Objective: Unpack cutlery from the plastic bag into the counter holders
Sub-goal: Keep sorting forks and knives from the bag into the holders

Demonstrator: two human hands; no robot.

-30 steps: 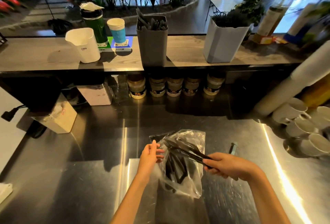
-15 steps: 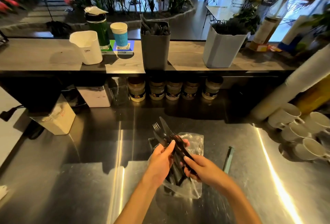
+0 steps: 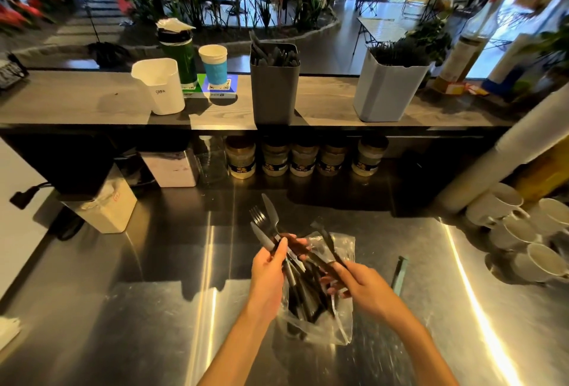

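A fork and knives [image 3: 267, 225] are gripped by the left hand [image 3: 268, 268] above the plastic bag [image 3: 338, 318], one dark piece [image 3: 323, 242] is pinched by the right hand [image 3: 360, 285], and bare steel counter [image 3: 154, 308] is left beyond the fingers.

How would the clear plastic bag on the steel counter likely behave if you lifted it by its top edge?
The plastic bag looks thin and crumpled, so it would probably sag. The cutlery still inside would likely slide down together. Pointed tips might pierce the film.
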